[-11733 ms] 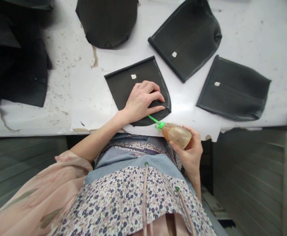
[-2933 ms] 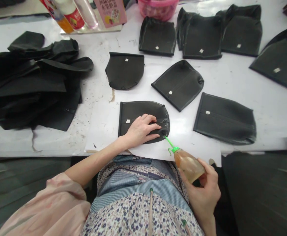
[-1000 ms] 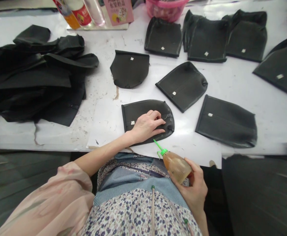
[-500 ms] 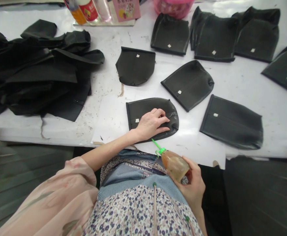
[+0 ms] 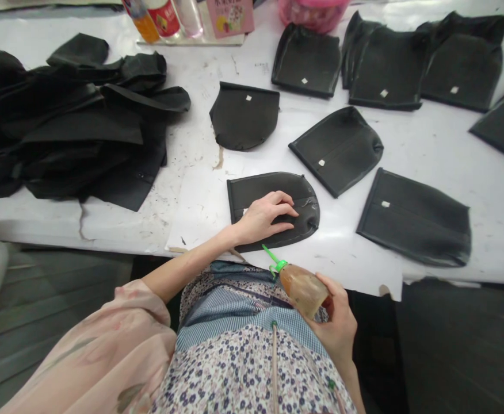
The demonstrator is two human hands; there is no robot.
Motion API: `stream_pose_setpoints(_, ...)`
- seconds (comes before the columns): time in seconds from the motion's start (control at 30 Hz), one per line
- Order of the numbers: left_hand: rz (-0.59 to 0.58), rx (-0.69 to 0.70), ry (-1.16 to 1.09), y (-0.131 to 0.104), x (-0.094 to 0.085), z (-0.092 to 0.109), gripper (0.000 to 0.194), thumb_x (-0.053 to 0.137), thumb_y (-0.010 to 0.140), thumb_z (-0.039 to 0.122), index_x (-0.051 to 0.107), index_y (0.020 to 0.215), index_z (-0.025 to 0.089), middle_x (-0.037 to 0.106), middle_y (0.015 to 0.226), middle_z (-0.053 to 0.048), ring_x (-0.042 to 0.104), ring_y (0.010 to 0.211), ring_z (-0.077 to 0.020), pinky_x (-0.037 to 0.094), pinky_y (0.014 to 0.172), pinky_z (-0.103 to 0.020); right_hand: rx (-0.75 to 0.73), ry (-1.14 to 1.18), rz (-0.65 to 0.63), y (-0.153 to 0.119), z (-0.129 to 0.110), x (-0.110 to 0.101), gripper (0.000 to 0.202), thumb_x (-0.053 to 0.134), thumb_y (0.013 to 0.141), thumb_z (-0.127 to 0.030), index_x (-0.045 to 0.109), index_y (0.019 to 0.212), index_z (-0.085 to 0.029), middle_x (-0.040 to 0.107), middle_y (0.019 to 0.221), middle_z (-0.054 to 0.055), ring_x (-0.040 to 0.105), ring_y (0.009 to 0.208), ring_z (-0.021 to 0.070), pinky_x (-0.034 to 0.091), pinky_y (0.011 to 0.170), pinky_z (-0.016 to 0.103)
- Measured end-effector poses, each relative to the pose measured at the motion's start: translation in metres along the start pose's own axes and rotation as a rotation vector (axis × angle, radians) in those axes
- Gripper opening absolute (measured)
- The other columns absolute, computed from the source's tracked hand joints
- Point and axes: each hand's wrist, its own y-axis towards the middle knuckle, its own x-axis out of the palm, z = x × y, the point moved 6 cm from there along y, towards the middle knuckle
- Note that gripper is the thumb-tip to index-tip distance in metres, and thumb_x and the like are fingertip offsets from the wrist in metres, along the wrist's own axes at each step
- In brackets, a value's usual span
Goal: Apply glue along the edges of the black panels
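My left hand [image 5: 266,218] lies on a black rounded piece [image 5: 256,187] near the table's front edge, its fingers apart and resting on the surface. The piece has a seam along its middle and a rolled straight edge at its left. My right hand [image 5: 336,313] is wrapped round a soft bottle [image 5: 304,288] of amber fluid with a green nozzle. The bottle is tilted, and its nozzle tip points up and left, by the lower edge of the piece, just below my left hand.
A heap of black material [image 5: 75,126] covers the table's left. Similar black pieces with small white marks [image 5: 338,149] lie behind and to the right. Bottles [image 5: 163,20], a pink box [image 5: 230,17] and a pink tub [image 5: 315,14] stand at the back.
The view has shifted slightly, so the table's items appear farther right. Against the black piece, my left hand and the bottle in my right hand have moved a little left.
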Motion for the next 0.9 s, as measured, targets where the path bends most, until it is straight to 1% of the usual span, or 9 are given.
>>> stream_pose_setpoints(0.13,-0.013,0.025,-0.021,-0.003,0.0,-0.004,0.017,0.068,0.094,0.025,0.069,0.11,0.021,0.061,0.125,-0.009,0.058,0.119,-0.0207,0.051,0.104,-0.04,-0.003,-0.016,-0.042,0.001,-0.004,0.005,0.055,0.078,0.082,-0.052,0.061,0.125,-0.022,0.069,0.118,0.011,0.07,0.103,0.0274,0.062,0.084,0.037)
stream_pose_setpoints(0.23,-0.001,0.029,-0.006,-0.004,-0.001,-0.001,0.016,0.069,0.093,0.025,0.07,0.108,0.02,0.062,0.124,-0.009,0.059,0.119,-0.0214,0.052,0.102,-0.04,-0.013,0.019,-0.064,0.001,-0.005,0.01,0.053,0.077,0.083,-0.05,0.061,0.125,-0.021,0.068,0.118,0.011,0.07,0.105,0.027,0.062,0.085,0.036)
stream_pose_setpoints(0.3,0.02,0.022,0.002,-0.008,-0.006,0.004,0.015,0.068,0.094,0.025,0.07,0.108,0.02,0.062,0.123,-0.009,0.059,0.118,-0.0208,0.053,0.1,-0.038,-0.011,0.032,-0.066,0.001,-0.003,0.011,0.054,0.078,0.083,-0.05,0.061,0.125,-0.021,0.068,0.118,0.011,0.07,0.106,0.0273,0.061,0.086,0.037)
stream_pose_setpoints(0.37,0.055,-0.002,0.047,-0.014,-0.016,0.006,0.015,0.066,0.095,0.025,0.071,0.108,0.021,0.063,0.117,-0.008,0.06,0.113,-0.0198,0.054,0.096,-0.036,-0.001,0.032,-0.066,0.001,-0.001,0.012,0.053,0.078,0.083,-0.049,0.062,0.124,-0.021,0.069,0.119,0.011,0.07,0.105,0.0271,0.062,0.085,0.036)
stream_pose_setpoints(0.47,0.102,-0.073,0.206,-0.029,-0.03,0.001,0.013,0.066,0.096,0.026,0.072,0.104,0.019,0.065,0.102,-0.007,0.061,0.097,-0.0194,0.055,0.085,-0.034,-0.001,0.034,-0.066,0.001,0.0,0.014,0.052,0.077,0.083,-0.047,0.062,0.125,-0.021,0.069,0.118,0.01,0.071,0.103,0.0261,0.062,0.079,0.033)
stream_pose_setpoints(0.57,0.116,-0.099,0.309,-0.041,-0.036,-0.006,0.013,0.067,0.095,0.027,0.073,0.098,0.017,0.066,0.096,-0.008,0.06,0.09,-0.0196,0.053,0.079,-0.033,-0.028,0.031,-0.071,0.002,-0.001,0.016,0.051,0.077,0.083,-0.047,0.063,0.125,-0.021,0.069,0.117,0.01,0.071,0.1,0.0259,0.062,0.078,0.033)
stream_pose_setpoints(0.77,0.157,-0.094,0.214,-0.05,-0.035,-0.019,0.013,0.07,0.093,0.028,0.073,0.1,0.018,0.069,0.101,-0.007,0.061,0.094,-0.0196,0.052,0.083,-0.033,-0.117,0.027,-0.125,0.009,-0.004,0.025,0.047,0.074,0.087,-0.046,0.061,0.126,-0.023,0.07,0.116,0.009,0.072,0.097,0.0244,0.063,0.078,0.031)
stream_pose_setpoints(0.83,0.17,-0.107,0.164,-0.05,-0.035,-0.024,0.014,0.073,0.091,0.03,0.073,0.1,0.019,0.069,0.101,-0.006,0.062,0.094,-0.0194,0.052,0.083,-0.033,-0.16,0.042,-0.16,0.011,-0.004,0.029,0.046,0.072,0.088,-0.044,0.06,0.127,-0.023,0.07,0.115,0.01,0.072,0.098,0.0244,0.063,0.079,0.031)
stream_pose_setpoints(0.9,0.181,-0.121,0.128,-0.05,-0.036,-0.028,0.015,0.075,0.089,0.03,0.074,0.1,0.019,0.069,0.1,-0.005,0.062,0.093,-0.019,0.051,0.081,-0.032,-0.171,0.072,-0.205,0.014,-0.003,0.034,0.047,0.072,0.088,-0.043,0.059,0.129,-0.023,0.069,0.115,0.01,0.072,0.099,0.0241,0.062,0.077,0.029)
